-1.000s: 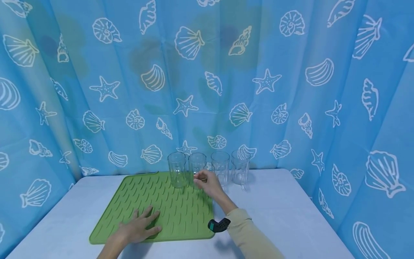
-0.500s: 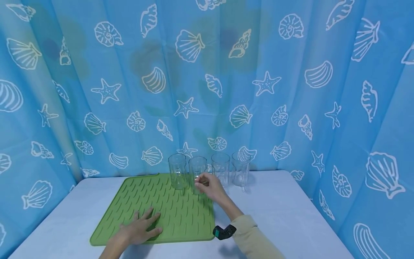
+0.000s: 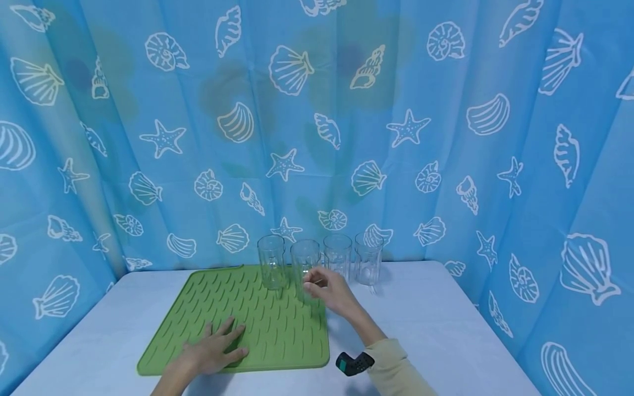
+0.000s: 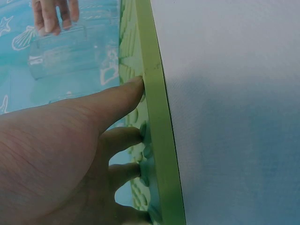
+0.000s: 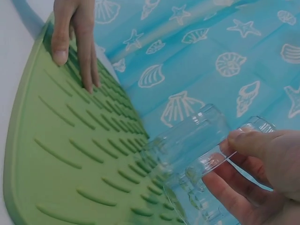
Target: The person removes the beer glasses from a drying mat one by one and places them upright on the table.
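My right hand grips the handle of a clear glass mug over the back right of a green ridged mat. In the right wrist view, thumb and fingers close round the handle of this glass mug. I cannot tell whether its base touches the mat. To its left, another glass mug stands on the mat's back edge. My left hand rests with fingers spread on the mat's front part; in the left wrist view its thumb lies by the mat's edge.
Two more glass mugs, one nearer and one farther right, stand on the white table beyond the mat. A blue shell-patterned curtain hangs close behind the table.
My right hand and the mug it holds have shifted slightly right and nearer to me. The left hand has stayed on the mat. The head view has tilted a little.
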{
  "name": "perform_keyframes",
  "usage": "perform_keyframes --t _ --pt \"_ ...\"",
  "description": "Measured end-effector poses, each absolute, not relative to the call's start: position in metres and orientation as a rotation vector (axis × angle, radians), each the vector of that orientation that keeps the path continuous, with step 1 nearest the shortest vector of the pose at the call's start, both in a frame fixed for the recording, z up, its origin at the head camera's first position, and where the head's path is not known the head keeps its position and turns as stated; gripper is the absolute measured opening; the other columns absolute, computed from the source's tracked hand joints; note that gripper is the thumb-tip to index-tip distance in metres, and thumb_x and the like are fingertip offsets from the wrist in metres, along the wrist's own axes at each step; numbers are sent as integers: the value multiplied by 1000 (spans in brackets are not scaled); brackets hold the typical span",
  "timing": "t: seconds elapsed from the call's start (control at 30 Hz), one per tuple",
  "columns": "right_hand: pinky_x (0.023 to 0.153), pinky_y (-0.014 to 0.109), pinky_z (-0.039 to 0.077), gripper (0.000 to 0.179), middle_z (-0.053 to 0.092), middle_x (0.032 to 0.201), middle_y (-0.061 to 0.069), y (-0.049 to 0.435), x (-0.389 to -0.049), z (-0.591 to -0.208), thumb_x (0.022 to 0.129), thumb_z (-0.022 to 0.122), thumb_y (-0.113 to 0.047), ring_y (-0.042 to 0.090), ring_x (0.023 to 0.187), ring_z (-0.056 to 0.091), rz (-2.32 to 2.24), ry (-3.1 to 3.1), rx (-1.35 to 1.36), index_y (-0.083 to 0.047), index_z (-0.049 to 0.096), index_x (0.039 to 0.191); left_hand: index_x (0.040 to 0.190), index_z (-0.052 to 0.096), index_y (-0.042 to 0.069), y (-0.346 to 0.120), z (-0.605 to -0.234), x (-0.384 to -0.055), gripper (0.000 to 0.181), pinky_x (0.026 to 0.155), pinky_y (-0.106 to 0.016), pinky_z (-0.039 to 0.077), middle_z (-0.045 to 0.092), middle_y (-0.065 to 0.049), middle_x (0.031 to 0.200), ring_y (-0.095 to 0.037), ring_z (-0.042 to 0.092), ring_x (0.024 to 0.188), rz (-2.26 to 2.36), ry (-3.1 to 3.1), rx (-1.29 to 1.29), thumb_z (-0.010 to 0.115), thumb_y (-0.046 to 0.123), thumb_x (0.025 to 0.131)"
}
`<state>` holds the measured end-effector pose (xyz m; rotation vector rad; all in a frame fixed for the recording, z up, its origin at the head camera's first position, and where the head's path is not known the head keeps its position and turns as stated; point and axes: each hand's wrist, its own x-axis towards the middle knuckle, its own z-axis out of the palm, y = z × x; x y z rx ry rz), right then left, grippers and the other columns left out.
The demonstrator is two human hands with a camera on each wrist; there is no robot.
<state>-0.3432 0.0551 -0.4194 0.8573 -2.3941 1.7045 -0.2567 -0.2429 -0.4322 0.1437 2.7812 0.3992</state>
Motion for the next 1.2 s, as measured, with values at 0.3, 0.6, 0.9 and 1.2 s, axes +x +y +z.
perform_keyframes --t 0.3,0.6,0.9,1.2 --pt "73 23 58 17 69 103 14 66 -330 -406 97 62 -19 35 93 68 1690 -2396 876 -6 64 108 152 39 20 -244 -434 -257 75 88 -93 11 20 -14 163 -63 10 142 412 2769 140 51 64 92" --pt "75 29 60 20 67 104 23 75 -321 -397 99 58 -10 40 92 67 1641 -2364 915 4 62 112 151 39 20 -244 -437 -258 75 88 -92 12 20 -14 163 -63 11 142 409 2766 139 51 64 92" --pt "76 40 61 15 70 100 12 81 -316 -383 97 62 -20 23 85 70 1630 -2297 972 -9 65 108 152 38 20 -242 -434 -258 74 88 -93 11 19 -14 164 -63 9 142 432 2768 136 50 64 93" --pt "75 37 61 14 70 98 12 81 -317 -382 97 63 -19 26 85 70 1655 -2280 1005 -9 65 106 152 39 19 -242 -432 -256 75 89 -92 11 20 -15 163 -63 10 141 411 2774 137 50 64 93"
